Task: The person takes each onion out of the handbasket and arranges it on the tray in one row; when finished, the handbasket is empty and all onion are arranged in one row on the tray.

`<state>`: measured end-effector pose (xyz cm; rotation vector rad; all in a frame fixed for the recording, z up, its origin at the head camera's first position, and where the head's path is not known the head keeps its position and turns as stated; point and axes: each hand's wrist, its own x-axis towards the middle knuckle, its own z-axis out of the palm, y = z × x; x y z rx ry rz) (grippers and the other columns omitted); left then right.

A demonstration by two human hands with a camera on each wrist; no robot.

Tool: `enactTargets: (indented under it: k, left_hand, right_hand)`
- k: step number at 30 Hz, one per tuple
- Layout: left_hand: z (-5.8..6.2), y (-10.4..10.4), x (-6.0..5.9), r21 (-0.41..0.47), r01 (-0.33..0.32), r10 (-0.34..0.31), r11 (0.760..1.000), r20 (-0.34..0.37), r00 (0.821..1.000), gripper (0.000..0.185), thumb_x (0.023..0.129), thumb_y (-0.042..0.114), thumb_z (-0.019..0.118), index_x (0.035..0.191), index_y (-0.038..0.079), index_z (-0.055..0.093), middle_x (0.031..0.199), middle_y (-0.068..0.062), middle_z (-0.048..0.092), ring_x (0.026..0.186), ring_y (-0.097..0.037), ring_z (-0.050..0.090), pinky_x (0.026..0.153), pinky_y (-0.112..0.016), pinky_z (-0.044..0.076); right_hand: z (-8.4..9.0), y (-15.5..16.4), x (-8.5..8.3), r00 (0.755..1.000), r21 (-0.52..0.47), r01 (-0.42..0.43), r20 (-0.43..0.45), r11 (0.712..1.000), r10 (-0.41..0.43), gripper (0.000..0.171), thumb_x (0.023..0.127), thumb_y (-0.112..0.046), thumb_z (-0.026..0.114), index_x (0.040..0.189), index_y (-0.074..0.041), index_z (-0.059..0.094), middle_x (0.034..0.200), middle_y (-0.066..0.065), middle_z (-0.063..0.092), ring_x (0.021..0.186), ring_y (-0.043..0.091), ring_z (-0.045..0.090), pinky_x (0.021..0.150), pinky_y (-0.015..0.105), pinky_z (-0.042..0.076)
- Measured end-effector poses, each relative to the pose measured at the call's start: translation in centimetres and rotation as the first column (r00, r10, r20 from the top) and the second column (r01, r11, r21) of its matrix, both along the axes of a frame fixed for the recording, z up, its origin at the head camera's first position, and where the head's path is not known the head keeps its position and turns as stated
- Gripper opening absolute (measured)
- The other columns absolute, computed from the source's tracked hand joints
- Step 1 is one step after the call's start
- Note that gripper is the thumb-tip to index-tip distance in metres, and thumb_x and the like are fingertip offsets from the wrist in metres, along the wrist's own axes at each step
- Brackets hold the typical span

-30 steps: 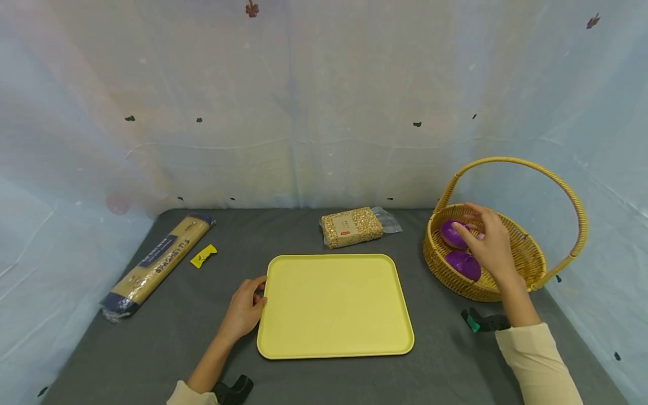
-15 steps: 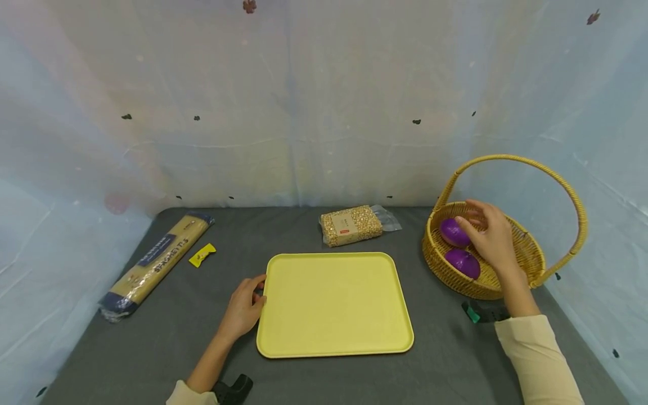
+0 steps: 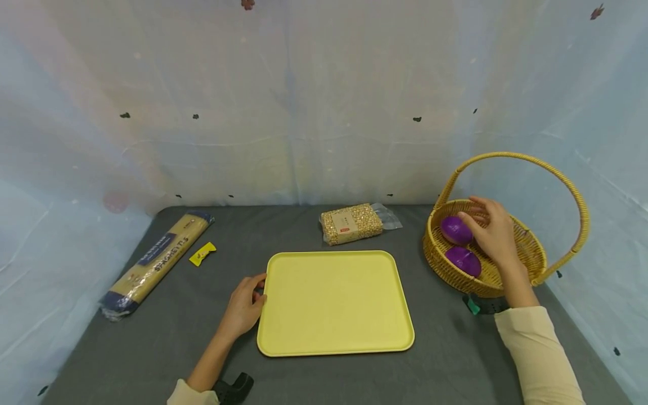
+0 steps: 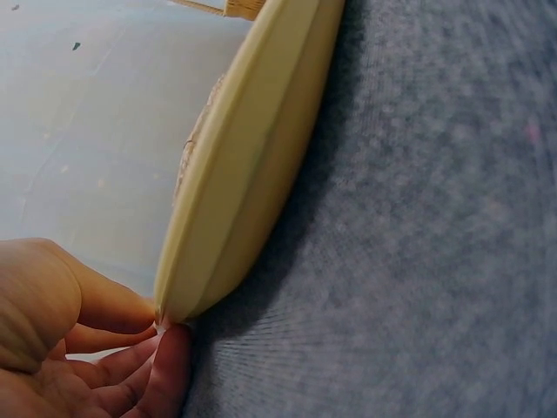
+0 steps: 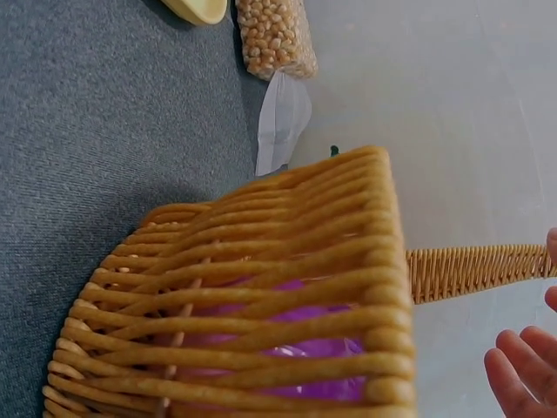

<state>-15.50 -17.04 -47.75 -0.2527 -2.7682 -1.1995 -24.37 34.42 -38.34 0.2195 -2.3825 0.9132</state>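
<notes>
Two glossy purple egg-shaped objects (image 3: pixel 459 244) lie inside the woven yellow wicker basket (image 3: pixel 526 256) at the table's right. The right hand (image 3: pixel 490 232), fingers loosely spread, rests against the farther one. The left hand (image 3: pixel 243 307), fingers relaxed, touches the flat yellow plastic tray (image 3: pixel 334 304) at its left edge. Bare grey cloth (image 3: pixel 435 337) separates tray and basket.

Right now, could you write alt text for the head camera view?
A person's right hand reaches into a wicker basket beside two purple eggs, while the left hand touches a yellow tray on a grey table.
</notes>
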Motion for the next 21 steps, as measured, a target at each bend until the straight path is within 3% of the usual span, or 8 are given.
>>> enactTargets:
  k: [8, 21]
  left_hand:
    - [-0.2, 0.0, -0.2, -0.002, -0.013, 0.013, 1.0, -0.016, 1.0, 0.044, 0.083, -0.005, 0.061, 0.126, -0.006, 0.053, 0.095, -0.011, 0.054, 0.073, -0.014, 0.047, 0.066, -0.031, 0.039]
    - [-0.2, -0.1, -0.1, -0.011, -0.008, 0.008, 1.0, 0.003, 1.0, 0.043, 0.085, -0.004, 0.06, 0.127, -0.004, 0.052, 0.094, -0.01, 0.053, 0.074, -0.014, 0.046, 0.066, -0.032, 0.038]
  right_hand:
    - [-0.2, 0.6, -0.6, 0.999, -0.018, 0.023, 0.03, 1.0, -0.023, 0.049, 0.086, -0.02, 0.067, 0.128, 0.001, 0.052, 0.118, 0.024, 0.051, 0.098, 0.032, 0.055, 0.073, 0.001, 0.036]
    - [-0.4, 1.3, -0.9, 0.996, -0.044, 0.04, 0.08, 0.998, -0.036, 0.051, 0.087, -0.021, 0.066, 0.129, 0.004, 0.05, 0.121, 0.025, 0.052, 0.103, 0.04, 0.055, 0.073, 0.001, 0.036]
